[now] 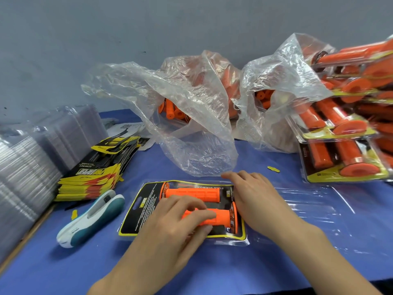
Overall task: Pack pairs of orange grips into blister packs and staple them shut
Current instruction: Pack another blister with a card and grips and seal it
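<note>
The blister pack [139,211] lies flat on the blue counter [63,262] right in front of me, its black-and-yellow card showing through the clear shell and two orange grips seated in it side by side. The far grip [191,193] lies uncovered just beyond my left fingers [191,204]; the near grip [221,219] is caught between my left hand's [170,231] forefinger on top and thumb along its near side. My right hand [255,196] rests palm down with its fingers stretched out over the pack's right end, grasping nothing. The pack's clear flap [314,209] lies spread open on the counter to the right, well short of the near edge. A white-and-teal stapler [91,218] lies just left of the pack, apart from it. Behind the stapler sits a stack of printed cards [93,177], and further left, at the counter's left edge, a stack of empty clear shells [42,141]. Beyond the pack, two crumpled clear bags [191,116] hold loose orange grips, the nearer one almost touching my right fingertips. Finished packs [344,133] are heaped at the right.
</note>
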Action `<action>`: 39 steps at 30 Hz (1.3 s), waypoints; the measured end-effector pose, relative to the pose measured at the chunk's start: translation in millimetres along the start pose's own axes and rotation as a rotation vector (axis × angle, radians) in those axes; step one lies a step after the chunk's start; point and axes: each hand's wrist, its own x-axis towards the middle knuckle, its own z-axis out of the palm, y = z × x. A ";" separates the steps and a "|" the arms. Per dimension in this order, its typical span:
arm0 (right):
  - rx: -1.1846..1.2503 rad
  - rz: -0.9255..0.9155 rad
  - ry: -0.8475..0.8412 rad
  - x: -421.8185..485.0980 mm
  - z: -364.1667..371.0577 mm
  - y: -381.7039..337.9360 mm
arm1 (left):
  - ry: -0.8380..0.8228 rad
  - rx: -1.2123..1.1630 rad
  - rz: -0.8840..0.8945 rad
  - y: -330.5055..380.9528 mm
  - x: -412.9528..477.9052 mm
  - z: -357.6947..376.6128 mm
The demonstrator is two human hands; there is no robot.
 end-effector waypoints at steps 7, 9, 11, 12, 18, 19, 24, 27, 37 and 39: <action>0.072 0.000 0.066 -6.5 -2.3 4.8 | -0.022 0.186 0.181 21.1 -5.9 17.3; 0.104 0.001 0.085 -7.6 -4.4 4.0 | -0.002 0.194 0.168 23.6 -3.8 20.1; 0.150 -0.004 0.110 -8.9 -7.3 2.0 | -0.002 0.203 0.169 23.1 -2.9 22.4; 0.165 -0.006 0.127 -10.1 -9.2 1.3 | -0.008 0.206 0.171 22.5 -3.0 23.4; 0.183 -0.024 0.254 -35.8 -27.0 1.4 | -0.006 0.195 0.166 22.9 -3.5 27.1; 0.173 -0.043 0.272 -43.3 -28.8 1.1 | 0.003 0.197 0.166 22.6 -3.5 27.8; 0.058 -0.258 0.254 -80.7 -31.2 6.5 | 0.023 0.197 0.160 21.3 -2.0 28.5; -0.051 -0.364 0.244 -91.0 -23.0 16.1 | 0.012 0.190 0.157 21.3 -2.2 27.1; -0.082 -0.546 0.428 -82.7 -6.1 30.4 | 0.039 0.186 0.146 25.9 -3.3 31.2; -0.056 -0.547 0.411 -83.4 -5.0 33.8 | 0.044 0.178 0.137 26.4 -2.9 32.1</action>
